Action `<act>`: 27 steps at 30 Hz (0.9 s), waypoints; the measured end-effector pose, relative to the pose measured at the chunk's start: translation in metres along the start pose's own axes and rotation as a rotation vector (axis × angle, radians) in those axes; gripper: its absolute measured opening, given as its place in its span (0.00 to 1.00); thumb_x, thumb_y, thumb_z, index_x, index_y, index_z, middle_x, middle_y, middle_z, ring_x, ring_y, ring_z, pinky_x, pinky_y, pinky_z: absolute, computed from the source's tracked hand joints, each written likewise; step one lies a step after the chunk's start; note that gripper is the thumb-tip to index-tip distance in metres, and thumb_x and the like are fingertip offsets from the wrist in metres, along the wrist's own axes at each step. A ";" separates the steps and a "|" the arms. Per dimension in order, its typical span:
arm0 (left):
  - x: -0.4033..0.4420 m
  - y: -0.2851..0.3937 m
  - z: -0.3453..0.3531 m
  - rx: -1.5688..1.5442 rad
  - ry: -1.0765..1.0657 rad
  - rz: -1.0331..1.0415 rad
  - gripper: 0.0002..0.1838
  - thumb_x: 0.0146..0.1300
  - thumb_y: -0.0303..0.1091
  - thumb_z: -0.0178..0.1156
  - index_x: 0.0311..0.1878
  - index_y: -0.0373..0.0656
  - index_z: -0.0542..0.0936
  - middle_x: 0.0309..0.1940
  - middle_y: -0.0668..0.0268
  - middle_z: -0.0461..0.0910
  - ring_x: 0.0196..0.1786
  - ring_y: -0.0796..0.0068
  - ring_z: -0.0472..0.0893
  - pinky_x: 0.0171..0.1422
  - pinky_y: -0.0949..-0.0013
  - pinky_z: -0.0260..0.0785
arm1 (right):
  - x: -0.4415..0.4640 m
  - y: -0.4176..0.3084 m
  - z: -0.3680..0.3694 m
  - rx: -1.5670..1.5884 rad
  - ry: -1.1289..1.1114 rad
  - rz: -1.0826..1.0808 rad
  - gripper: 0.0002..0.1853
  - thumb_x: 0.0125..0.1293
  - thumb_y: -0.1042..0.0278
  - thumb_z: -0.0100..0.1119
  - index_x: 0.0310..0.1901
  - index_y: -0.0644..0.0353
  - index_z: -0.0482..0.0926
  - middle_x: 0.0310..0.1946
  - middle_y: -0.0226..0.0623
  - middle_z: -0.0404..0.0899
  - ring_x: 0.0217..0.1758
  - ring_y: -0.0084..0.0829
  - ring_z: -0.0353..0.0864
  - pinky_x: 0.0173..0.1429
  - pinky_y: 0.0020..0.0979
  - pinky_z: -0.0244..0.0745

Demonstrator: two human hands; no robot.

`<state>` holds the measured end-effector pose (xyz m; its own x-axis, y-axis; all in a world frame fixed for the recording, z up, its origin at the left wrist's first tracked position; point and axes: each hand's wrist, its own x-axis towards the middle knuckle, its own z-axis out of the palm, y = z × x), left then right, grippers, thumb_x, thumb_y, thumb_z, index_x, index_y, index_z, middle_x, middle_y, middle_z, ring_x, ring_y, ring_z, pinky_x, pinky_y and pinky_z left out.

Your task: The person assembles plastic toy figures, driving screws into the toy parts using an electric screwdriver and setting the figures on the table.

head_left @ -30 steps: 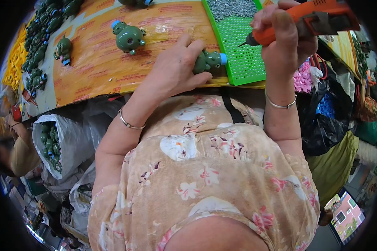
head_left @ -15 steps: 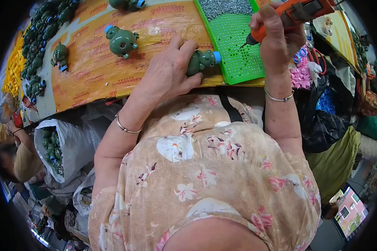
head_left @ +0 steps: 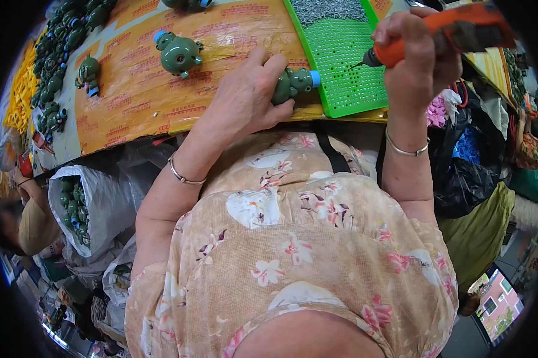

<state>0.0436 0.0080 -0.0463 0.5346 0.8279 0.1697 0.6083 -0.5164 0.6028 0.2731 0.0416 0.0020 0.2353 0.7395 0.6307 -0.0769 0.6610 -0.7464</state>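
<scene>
My left hand (head_left: 248,89) is closed around a dark green plastic toy figure (head_left: 291,83) with a light blue end pointing right. The toy lies on the table, partly hidden under my fingers. My right hand (head_left: 409,62) grips an orange power screwdriver (head_left: 454,30) by its body. The thin bit of the tool points left, above the green perforated tray (head_left: 355,98). Small metal screws (head_left: 328,11) are heaped at the tray's far end. A second green toy (head_left: 179,55) rests to the left of my hand, a round hole showing in its body.
A smaller green figure (head_left: 88,74) stands farther left, near a pile of green toys (head_left: 57,51) and yellow pieces (head_left: 21,89). Below the table edge, a white sack (head_left: 111,206) holds more toys. Black bags (head_left: 460,185) hang at right. Another person's arm (head_left: 36,203) shows at far left.
My right hand and the screwdriver have shifted slightly right, with the tool's back end lower. My left hand keeps its hold on the toy. The whole view has moved a little.
</scene>
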 end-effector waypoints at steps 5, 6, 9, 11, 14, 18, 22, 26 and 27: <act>0.001 0.003 -0.002 0.013 -0.044 -0.049 0.28 0.51 0.32 0.73 0.55 0.39 0.75 0.48 0.49 0.74 0.48 0.41 0.80 0.50 0.50 0.75 | -0.015 -0.019 0.020 0.218 -0.008 0.104 0.26 0.69 0.56 0.73 0.59 0.61 0.71 0.30 0.33 0.76 0.28 0.26 0.76 0.33 0.29 0.76; 0.001 0.002 -0.001 0.010 -0.006 -0.017 0.26 0.51 0.34 0.73 0.52 0.39 0.74 0.46 0.50 0.74 0.46 0.41 0.80 0.48 0.49 0.75 | -0.023 -0.020 0.028 0.266 0.014 0.180 0.27 0.69 0.56 0.73 0.59 0.61 0.70 0.30 0.33 0.76 0.29 0.27 0.77 0.34 0.29 0.76; 0.001 -0.002 0.004 0.004 0.071 0.048 0.23 0.51 0.36 0.74 0.45 0.38 0.73 0.43 0.50 0.74 0.43 0.43 0.81 0.44 0.49 0.77 | -0.034 -0.022 0.043 0.244 -0.008 0.211 0.25 0.69 0.61 0.72 0.59 0.60 0.69 0.31 0.34 0.77 0.30 0.27 0.78 0.33 0.29 0.75; 0.001 -0.003 0.004 0.004 0.073 0.055 0.23 0.51 0.35 0.74 0.46 0.38 0.73 0.43 0.50 0.74 0.43 0.43 0.81 0.44 0.49 0.77 | -0.037 -0.025 0.049 0.170 -0.001 0.258 0.23 0.70 0.62 0.71 0.57 0.62 0.70 0.31 0.34 0.77 0.29 0.27 0.78 0.33 0.30 0.75; 0.001 -0.003 0.004 0.009 0.070 0.053 0.23 0.51 0.35 0.74 0.46 0.38 0.74 0.43 0.49 0.74 0.44 0.43 0.81 0.45 0.49 0.77 | -0.029 -0.017 0.031 0.293 -0.262 0.144 0.20 0.71 0.63 0.68 0.54 0.66 0.71 0.34 0.39 0.78 0.31 0.30 0.78 0.36 0.34 0.76; 0.002 -0.004 0.006 0.007 0.079 0.062 0.23 0.51 0.35 0.74 0.45 0.38 0.73 0.43 0.49 0.74 0.44 0.42 0.80 0.45 0.48 0.76 | -0.032 -0.014 0.032 0.201 -0.271 0.158 0.20 0.70 0.62 0.69 0.53 0.64 0.70 0.32 0.36 0.77 0.31 0.28 0.78 0.37 0.32 0.75; 0.001 -0.005 0.008 0.014 0.061 0.056 0.24 0.51 0.35 0.74 0.45 0.38 0.72 0.43 0.49 0.74 0.45 0.41 0.80 0.45 0.48 0.76 | -0.039 -0.009 0.030 0.165 -0.266 0.192 0.19 0.70 0.65 0.69 0.53 0.64 0.71 0.32 0.35 0.77 0.31 0.28 0.78 0.37 0.31 0.75; 0.001 0.000 0.006 -0.017 0.048 -0.011 0.24 0.51 0.35 0.74 0.45 0.38 0.71 0.44 0.47 0.74 0.46 0.39 0.80 0.47 0.46 0.76 | -0.040 -0.006 0.032 0.182 -0.230 0.196 0.19 0.70 0.65 0.68 0.53 0.65 0.72 0.32 0.36 0.78 0.30 0.29 0.78 0.36 0.31 0.75; 0.000 0.002 0.005 -0.008 0.041 -0.016 0.24 0.52 0.35 0.74 0.47 0.38 0.71 0.45 0.47 0.74 0.46 0.39 0.80 0.48 0.46 0.75 | -0.038 -0.007 0.031 0.187 -0.237 0.182 0.19 0.70 0.64 0.68 0.53 0.65 0.72 0.32 0.36 0.78 0.31 0.29 0.78 0.37 0.32 0.75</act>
<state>0.0475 0.0058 -0.0491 0.5004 0.8442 0.1922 0.6117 -0.5018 0.6115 0.2349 0.0122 -0.0102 -0.0281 0.8417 0.5392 -0.2778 0.5116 -0.8131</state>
